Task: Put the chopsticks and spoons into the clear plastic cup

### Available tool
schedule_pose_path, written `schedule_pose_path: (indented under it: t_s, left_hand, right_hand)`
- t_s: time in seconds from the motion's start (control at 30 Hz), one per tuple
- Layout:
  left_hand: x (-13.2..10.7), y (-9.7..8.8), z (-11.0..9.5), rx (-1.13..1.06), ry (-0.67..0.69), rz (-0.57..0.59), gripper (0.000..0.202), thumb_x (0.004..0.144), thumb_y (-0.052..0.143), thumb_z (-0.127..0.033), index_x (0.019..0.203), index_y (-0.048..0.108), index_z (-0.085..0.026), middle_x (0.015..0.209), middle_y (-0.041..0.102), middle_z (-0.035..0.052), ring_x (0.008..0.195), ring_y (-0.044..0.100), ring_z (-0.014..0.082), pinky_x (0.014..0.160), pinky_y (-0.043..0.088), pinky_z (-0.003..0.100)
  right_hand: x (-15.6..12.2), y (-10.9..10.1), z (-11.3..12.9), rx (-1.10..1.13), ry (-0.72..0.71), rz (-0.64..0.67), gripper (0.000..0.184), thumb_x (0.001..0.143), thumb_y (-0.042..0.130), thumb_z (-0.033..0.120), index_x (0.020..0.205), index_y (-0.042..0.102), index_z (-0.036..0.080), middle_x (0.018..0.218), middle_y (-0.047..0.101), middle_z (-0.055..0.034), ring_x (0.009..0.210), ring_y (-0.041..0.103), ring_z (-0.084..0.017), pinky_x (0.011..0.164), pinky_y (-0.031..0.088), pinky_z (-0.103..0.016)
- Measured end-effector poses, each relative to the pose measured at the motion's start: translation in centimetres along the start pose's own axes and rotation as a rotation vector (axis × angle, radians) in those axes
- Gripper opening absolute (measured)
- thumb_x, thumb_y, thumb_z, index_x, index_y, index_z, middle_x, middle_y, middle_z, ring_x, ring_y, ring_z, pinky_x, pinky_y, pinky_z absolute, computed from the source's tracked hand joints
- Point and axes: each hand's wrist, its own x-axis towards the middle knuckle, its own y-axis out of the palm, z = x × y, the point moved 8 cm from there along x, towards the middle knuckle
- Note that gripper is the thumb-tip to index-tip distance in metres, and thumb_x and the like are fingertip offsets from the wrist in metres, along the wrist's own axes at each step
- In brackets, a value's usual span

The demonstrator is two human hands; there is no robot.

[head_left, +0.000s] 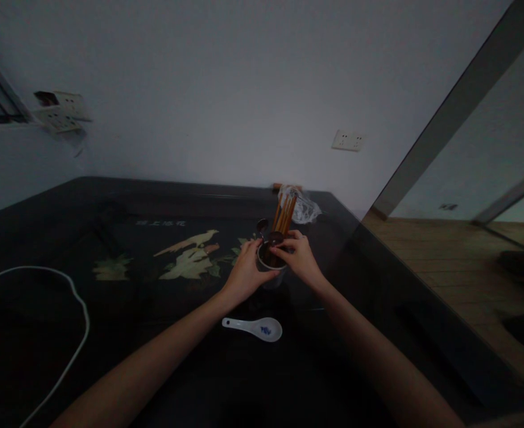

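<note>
A pale-rimmed cup [265, 263] stands on the dark table with several wooden chopsticks [285, 215] and a dark metal spoon [262, 226] rising out of it. My left hand [246, 266] is wrapped round the cup's left side. At the cup's mouth, the fingers of my right hand [298, 254] pinch a second dark spoon [276, 236], whose bowl points up and whose handle goes down inside the cup. Closer to me lies a white soup spoon [262, 328] with a blue pattern, its handle toward the left.
Crumpled clear plastic [305, 209] lies behind the cup near the wall, beside a brown stick-like piece [279, 186]. A white cable [81, 300] curves across the table's left. The table's right edge [426, 288] drops to a wooden floor. Sockets [348, 141] sit on the wall.
</note>
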Motion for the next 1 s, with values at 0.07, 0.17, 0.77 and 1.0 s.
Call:
schedule_pose_path:
  t_s: [0.07, 0.17, 0.77, 1.0]
  left_hand:
    - [0.0, 0.0, 0.0, 0.014, -0.01, 0.006, 0.07, 0.061, 0.081, -0.022, 0.122, 0.048, -0.017, 0.12, 0.051, 0.0108, 0.118, 0.05, 0.029, 0.103, 0.039, 0.045]
    - [0.1, 0.2, 0.3, 0.004, -0.035, 0.021, 0.069, 0.061, 0.082, -0.024, 0.121, 0.048, -0.016, 0.12, 0.053, 0.0125, 0.118, 0.05, 0.0307, 0.101, 0.039, 0.047]
    - [0.0, 0.8, 0.5, -0.144, -0.023, 0.041, 0.066, 0.066, 0.079, -0.023, 0.122, 0.047, -0.015, 0.124, 0.059, 0.0151, 0.117, 0.056, 0.0292, 0.099, 0.043, 0.045]
    - [0.0, 0.8, 0.4, -0.117, -0.023, 0.069, 0.076, 0.065, 0.08, -0.024, 0.129, 0.04, -0.015, 0.133, 0.052, 0.0176, 0.125, 0.049, 0.0301, 0.104, 0.038, 0.046]
  right_hand:
    - [0.0, 0.3, -0.1, -0.009, -0.001, 0.022, 0.008, 0.076, 0.073, 0.027, 0.082, 0.077, 0.024, 0.106, 0.059, -0.0086, 0.103, 0.053, -0.025, 0.089, 0.043, -0.042]
    - [0.1, 0.7, -0.1, -0.023, -0.005, 0.073, 0.007, 0.076, 0.073, 0.026, 0.081, 0.077, 0.023, 0.1, 0.062, -0.0075, 0.098, 0.056, -0.023, 0.087, 0.044, -0.042]
    - [0.1, -0.6, 2.1, -0.199, 0.028, 0.107, 0.011, 0.082, 0.066, 0.029, 0.078, 0.075, 0.023, 0.088, 0.066, -0.0048, 0.084, 0.062, -0.02, 0.074, 0.045, -0.032]
    - [-2.7, -4.4, 2.8, -0.098, -0.037, -0.109, 0.014, 0.083, 0.064, 0.03, 0.075, 0.071, 0.021, 0.102, 0.068, -0.0074, 0.096, 0.063, -0.023, 0.085, 0.047, -0.036]
